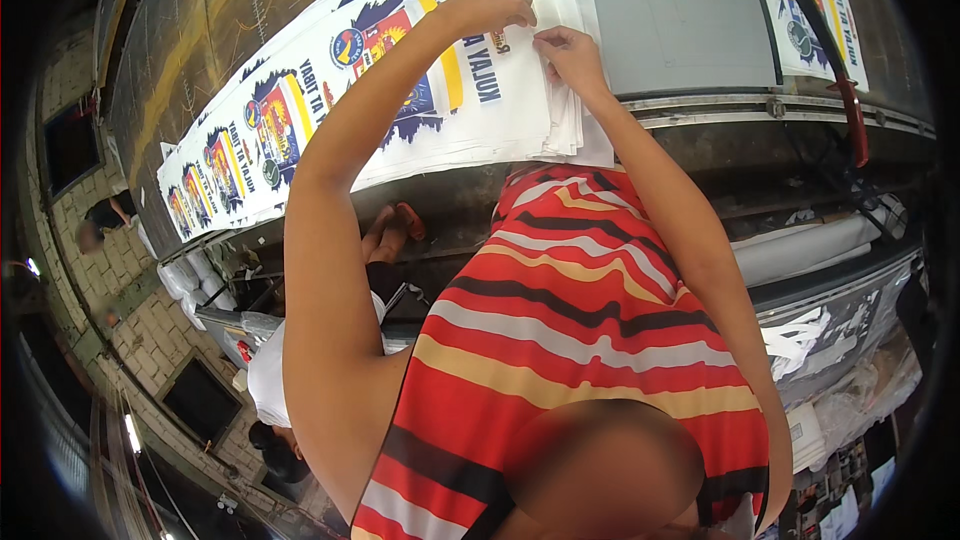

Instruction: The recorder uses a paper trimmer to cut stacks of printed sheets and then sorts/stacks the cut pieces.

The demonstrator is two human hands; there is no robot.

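A long stack of white printed sheets point(517, 116), with repeated colourful emblems and dark blue lettering, lies across the table. Whether they are paper or cloth is not clear. My left hand point(499, 9) is over the right part of the stack, fingers curled down, their tips partly hidden. Close beside it, my right hand point(571, 56) pinches the edge of a white sheet between thumb and forefinger. Beneath that hand, the right ends of the sheets lie unevenly fanned.
Right of the stack is a grey flat panel point(686, 30), then another printed sheet point(810, 22) under a dark bar with a red end point(853, 124). A metal rail point(697, 111) edges the table. Rolls of material point(810, 247) lie below. A person in a white shirt point(268, 379) is at the left, another farther off.
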